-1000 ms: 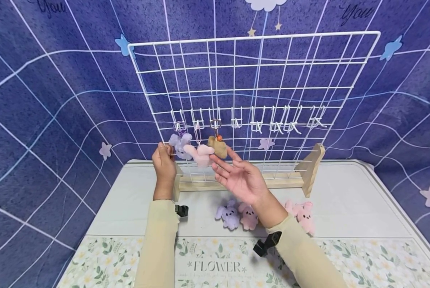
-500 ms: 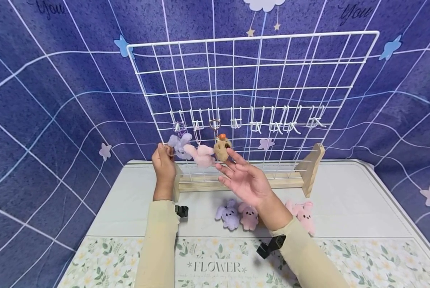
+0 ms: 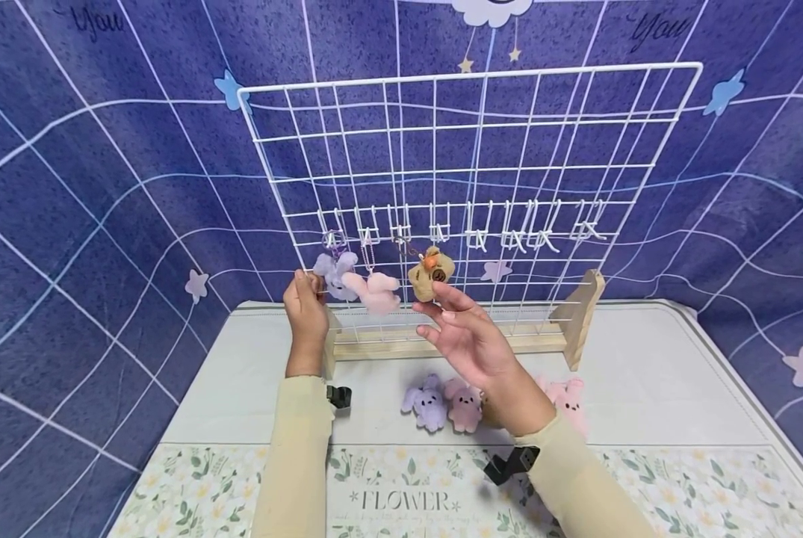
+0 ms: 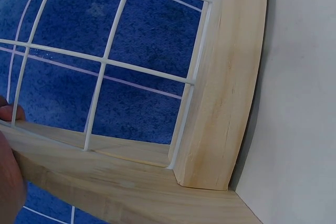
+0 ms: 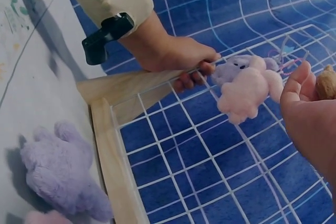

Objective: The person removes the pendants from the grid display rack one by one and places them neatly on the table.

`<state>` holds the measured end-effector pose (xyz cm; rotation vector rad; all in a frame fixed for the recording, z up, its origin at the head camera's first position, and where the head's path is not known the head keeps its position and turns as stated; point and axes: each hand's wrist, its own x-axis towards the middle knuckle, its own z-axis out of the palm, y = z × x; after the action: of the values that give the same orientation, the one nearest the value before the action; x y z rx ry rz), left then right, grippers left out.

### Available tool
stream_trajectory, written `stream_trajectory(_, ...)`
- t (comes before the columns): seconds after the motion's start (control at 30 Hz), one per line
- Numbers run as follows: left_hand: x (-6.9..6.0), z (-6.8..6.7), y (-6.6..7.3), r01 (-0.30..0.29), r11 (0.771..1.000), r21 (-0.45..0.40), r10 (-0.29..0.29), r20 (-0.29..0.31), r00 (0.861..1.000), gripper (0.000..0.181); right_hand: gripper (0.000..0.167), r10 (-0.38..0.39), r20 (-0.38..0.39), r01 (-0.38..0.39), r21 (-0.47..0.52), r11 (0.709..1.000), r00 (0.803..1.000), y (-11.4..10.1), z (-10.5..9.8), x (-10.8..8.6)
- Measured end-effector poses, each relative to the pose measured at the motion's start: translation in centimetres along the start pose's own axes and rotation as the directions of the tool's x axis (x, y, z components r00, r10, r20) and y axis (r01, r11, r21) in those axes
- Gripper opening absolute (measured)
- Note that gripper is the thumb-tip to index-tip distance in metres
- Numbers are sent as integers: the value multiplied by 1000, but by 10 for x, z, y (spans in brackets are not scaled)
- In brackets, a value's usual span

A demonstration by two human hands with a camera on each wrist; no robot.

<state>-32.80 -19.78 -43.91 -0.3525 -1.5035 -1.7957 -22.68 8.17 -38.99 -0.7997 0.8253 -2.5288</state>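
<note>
My left hand (image 3: 305, 310) grips the left wooden upright (image 4: 223, 87) of a white wire grid rack (image 3: 471, 179). My right hand (image 3: 471, 336) pinches a brown plush keychain (image 3: 423, 282) with an orange bead at its top. Its chain slants up left to a ring at one of the hooks. Left of it hang a pink plush keychain (image 3: 377, 293) and a lilac bunny keychain (image 3: 335, 275). In the right wrist view, the brown plush lies at the right edge by my right fingers, partly cut off.
A row of white wire hooks (image 3: 478, 237) crosses the rack. On the table (image 3: 240, 388) lie a lilac bunny plush (image 3: 428, 405), a pink plush (image 3: 464, 407) and another pink plush (image 3: 569, 403), partly behind my right forearm. A starry blue cloth (image 3: 139, 149) hangs behind.
My right hand has moved right, and the brown plush keychain has shifted right and turned, its chain going from vertical to slanted. My left hand has stayed in place.
</note>
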Motion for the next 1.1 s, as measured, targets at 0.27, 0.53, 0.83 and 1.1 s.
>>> stream_trajectory(0.27,-1,0,1,0,1000,-1,0,6,1000,51,42,-28,0,28,-30,999,1000,2,5,-6)
stream_trajectory(0.53,0,-1,1,-24,1000,1,24,8,1000,52,25,-71,7,71,-74,995,997,2,9,-10)
stream_trajectory(0.83,2,0,1,10,1000,-21,-10,-8,1000,51,6,-112,-55,109,-55,993,992,1,13,-12)
stream_trajectory(1.1,-1,-1,1,33,999,-23,-33,-18,999,51,6,-83,-128,70,-100,992,988,3,16,-15)
